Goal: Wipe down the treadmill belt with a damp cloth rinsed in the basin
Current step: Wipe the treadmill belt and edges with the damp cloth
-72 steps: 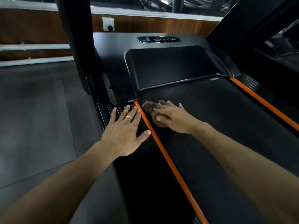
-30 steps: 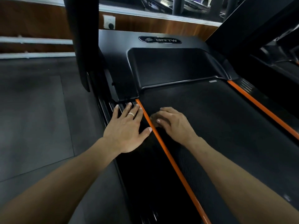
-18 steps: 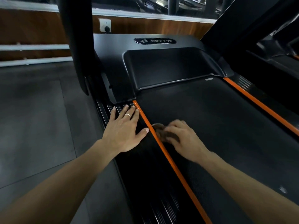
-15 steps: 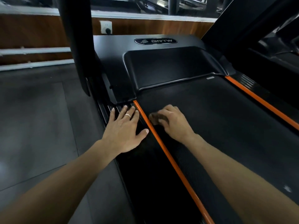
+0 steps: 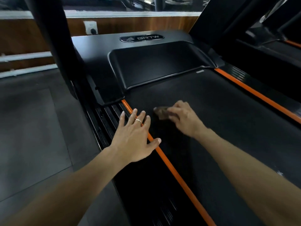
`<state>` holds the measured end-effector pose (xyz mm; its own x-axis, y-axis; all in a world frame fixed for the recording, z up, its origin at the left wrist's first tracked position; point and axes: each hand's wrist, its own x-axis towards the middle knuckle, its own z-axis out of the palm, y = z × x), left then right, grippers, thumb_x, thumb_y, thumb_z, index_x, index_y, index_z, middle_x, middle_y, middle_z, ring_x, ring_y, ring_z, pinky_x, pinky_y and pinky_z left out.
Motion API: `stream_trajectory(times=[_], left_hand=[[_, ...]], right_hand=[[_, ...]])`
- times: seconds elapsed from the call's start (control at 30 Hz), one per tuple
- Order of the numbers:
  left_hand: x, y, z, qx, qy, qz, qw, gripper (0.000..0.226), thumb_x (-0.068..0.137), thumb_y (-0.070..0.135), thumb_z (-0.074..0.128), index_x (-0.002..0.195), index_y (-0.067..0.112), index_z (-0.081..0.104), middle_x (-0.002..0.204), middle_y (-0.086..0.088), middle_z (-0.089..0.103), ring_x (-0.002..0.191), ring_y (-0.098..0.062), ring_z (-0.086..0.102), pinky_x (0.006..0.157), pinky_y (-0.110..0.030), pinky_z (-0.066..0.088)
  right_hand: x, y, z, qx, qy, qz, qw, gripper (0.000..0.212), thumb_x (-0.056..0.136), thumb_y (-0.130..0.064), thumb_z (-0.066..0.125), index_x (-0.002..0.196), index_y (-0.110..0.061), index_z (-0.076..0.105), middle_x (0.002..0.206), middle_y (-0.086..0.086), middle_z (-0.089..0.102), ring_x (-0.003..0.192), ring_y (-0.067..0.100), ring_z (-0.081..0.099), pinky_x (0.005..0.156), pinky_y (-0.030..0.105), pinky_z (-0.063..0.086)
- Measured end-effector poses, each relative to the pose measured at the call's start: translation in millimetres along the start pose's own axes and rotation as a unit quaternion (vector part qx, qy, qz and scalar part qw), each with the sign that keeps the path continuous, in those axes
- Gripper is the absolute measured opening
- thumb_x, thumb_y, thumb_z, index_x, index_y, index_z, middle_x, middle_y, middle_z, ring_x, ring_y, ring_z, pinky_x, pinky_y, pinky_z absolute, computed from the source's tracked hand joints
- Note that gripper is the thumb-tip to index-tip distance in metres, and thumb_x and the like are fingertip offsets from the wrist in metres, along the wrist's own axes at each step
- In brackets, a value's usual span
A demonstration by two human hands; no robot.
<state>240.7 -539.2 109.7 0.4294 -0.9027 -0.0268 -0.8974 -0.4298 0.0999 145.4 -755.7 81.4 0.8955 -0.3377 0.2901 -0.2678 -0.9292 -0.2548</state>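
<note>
The black treadmill belt (image 5: 211,115) runs between two orange side strips. A small brown cloth (image 5: 161,113) lies bunched on the belt near its front left corner. My right hand (image 5: 184,119) is on top of the cloth, fingers curled over it and pressing it onto the belt. My left hand (image 5: 134,138) lies flat with straight spread fingers across the left orange strip (image 5: 175,175) and the ribbed side rail; it has a ring on one finger. No basin is in view.
The black motor cover (image 5: 156,62) with a logo plate rises ahead of the belt. A dark upright post (image 5: 52,39) stands at the left. Grey floor tiles (image 5: 32,128) lie to the left, a wall socket (image 5: 90,27) behind, another machine at right.
My right hand has slid the cloth to the right, away from the left orange strip. My left hand has shifted right, now lying across the strip rather than left of it.
</note>
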Motion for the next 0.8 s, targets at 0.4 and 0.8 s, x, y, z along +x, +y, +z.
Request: stream_trajectory(times=[0.4, 0.8], left_hand=[[8.7, -10.9, 5.7, 0.018, -0.02, -0.043, 0.999, 0.119, 0.066, 0.092, 0.019, 0.156, 0.016, 0.004, 0.162, -0.017, 0.006, 0.149, -0.039, -0.001, 0.121, -0.051, 0.002], [5.6, -11.5, 11.9, 0.03, -0.023, -0.033, 0.999, 0.116, 0.067, 0.091, 0.007, 0.155, 0.016, 0.004, 0.162, -0.019, -0.002, 0.148, -0.039, -0.01, 0.121, -0.049, -0.001]], right_hand=[[3.5, 42.7, -5.4, -0.041, 0.015, 0.02, 0.999, 0.023, 0.085, -0.013, 0.067, 0.108, -0.019, 0.069, 0.106, 0.007, 0.051, 0.093, 0.031, 0.048, 0.083, 0.05, 0.048], [-28.5, 28.9, -21.3, -0.056, -0.063, -0.029, 0.996, 0.022, 0.089, -0.024, 0.064, 0.111, -0.024, 0.067, 0.108, 0.004, 0.043, 0.098, 0.023, 0.041, 0.082, 0.04, 0.042]])
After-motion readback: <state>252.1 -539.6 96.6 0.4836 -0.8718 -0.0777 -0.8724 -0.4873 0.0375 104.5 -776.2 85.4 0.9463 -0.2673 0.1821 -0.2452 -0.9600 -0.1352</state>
